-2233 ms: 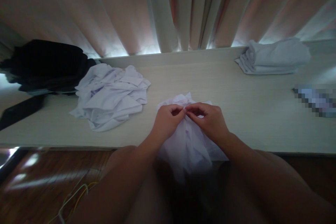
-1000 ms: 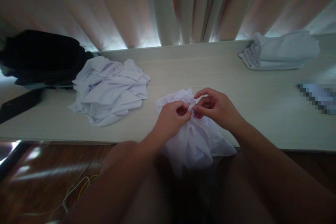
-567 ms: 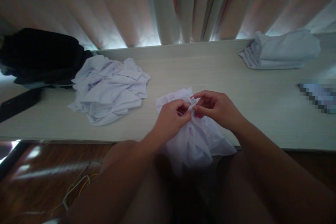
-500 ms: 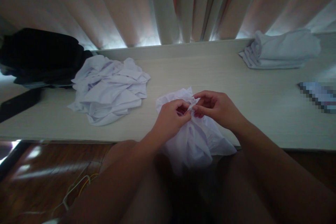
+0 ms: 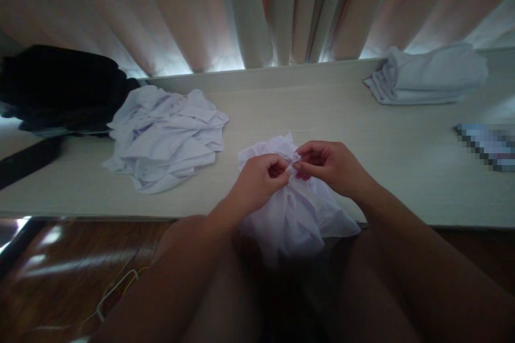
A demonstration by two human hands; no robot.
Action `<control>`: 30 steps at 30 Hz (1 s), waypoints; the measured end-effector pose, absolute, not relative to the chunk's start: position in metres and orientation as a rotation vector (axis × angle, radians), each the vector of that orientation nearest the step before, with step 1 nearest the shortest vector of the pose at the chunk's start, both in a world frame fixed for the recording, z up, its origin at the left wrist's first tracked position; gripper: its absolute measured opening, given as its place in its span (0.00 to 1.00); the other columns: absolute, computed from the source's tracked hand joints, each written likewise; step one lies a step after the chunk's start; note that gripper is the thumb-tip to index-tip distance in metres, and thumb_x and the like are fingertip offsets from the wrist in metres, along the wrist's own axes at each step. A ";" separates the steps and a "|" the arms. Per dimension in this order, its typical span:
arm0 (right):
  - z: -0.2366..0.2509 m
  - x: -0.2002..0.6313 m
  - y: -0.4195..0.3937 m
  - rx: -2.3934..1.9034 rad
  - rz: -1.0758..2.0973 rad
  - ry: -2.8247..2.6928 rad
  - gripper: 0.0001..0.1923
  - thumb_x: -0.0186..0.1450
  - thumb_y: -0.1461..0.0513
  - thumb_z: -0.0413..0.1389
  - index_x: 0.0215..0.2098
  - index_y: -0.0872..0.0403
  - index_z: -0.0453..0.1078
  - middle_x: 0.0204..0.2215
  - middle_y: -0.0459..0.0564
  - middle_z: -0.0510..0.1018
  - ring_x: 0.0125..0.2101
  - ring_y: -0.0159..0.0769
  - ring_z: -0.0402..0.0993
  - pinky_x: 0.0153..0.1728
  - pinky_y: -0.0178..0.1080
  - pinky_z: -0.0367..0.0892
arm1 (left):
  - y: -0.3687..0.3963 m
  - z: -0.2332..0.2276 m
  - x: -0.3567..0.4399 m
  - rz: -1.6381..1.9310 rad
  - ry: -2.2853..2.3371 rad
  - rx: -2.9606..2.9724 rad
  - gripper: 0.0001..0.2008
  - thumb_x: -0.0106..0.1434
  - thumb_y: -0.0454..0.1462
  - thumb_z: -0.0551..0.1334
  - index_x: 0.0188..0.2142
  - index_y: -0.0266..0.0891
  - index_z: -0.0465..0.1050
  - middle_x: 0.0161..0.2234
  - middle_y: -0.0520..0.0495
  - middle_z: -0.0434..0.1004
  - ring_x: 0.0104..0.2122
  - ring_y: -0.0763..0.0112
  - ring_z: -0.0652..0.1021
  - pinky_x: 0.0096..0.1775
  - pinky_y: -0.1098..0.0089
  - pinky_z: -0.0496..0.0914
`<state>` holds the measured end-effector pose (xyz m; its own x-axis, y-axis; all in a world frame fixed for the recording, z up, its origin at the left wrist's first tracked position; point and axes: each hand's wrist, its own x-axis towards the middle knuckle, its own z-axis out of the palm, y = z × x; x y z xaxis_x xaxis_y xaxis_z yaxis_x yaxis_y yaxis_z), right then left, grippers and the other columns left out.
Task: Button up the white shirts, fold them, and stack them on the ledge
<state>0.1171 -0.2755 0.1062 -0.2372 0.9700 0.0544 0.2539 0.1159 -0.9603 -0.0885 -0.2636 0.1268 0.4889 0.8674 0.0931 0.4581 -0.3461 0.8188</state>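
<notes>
A thin white cloth garment (image 5: 298, 220) lies bunched at the front edge of the pale tabletop and hangs over it towards my lap. My left hand (image 5: 263, 179) pinches a small fold of it between thumb and forefinger. From the other side, my right hand (image 5: 328, 165) grips the same fold, its fingertips almost touching those of the left. Any button or other small part at the fingertips is too small to make out. The garment's kind does not show clearly.
On the pale table (image 5: 306, 107), a crumpled white cloth heap (image 5: 169, 139) lies left, beside a black bundle (image 5: 64, 91). Folded white fabric (image 5: 434, 77) sits back right, near a blurred flat object (image 5: 488, 144). Curtains (image 5: 193, 10) hang behind. Cables (image 5: 116, 289) trail across the floor.
Both hands stay at the same place on the white garment. The pinched fold has shifted slightly between the fingertips, and the whole view has moved a little.
</notes>
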 end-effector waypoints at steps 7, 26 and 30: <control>0.110 0.116 -0.277 -1.192 1.222 -1.600 0.12 0.60 0.55 0.66 0.37 0.54 0.74 0.25 0.49 0.82 0.27 0.39 0.80 0.28 0.38 0.73 | -0.263 0.127 -0.094 0.704 1.059 1.990 0.05 0.60 0.32 0.64 0.29 0.37 0.79 0.26 0.53 0.78 0.27 0.75 0.73 0.29 0.75 0.63; 0.105 0.103 -0.276 -1.080 1.244 -1.530 0.17 0.60 0.50 0.66 0.34 0.53 0.69 0.27 0.45 0.75 0.26 0.33 0.75 0.25 0.37 0.74 | -0.258 0.130 -0.092 0.707 1.086 1.809 0.13 0.62 0.44 0.67 0.26 0.36 0.75 0.24 0.53 0.72 0.26 0.75 0.69 0.28 0.73 0.60; 0.107 0.103 -0.275 -1.056 1.241 -1.486 0.17 0.59 0.50 0.67 0.31 0.53 0.69 0.24 0.43 0.74 0.23 0.31 0.72 0.24 0.35 0.71 | -0.261 0.131 -0.089 0.754 1.043 1.649 0.13 0.61 0.42 0.67 0.26 0.36 0.73 0.23 0.54 0.70 0.25 0.76 0.67 0.28 0.74 0.60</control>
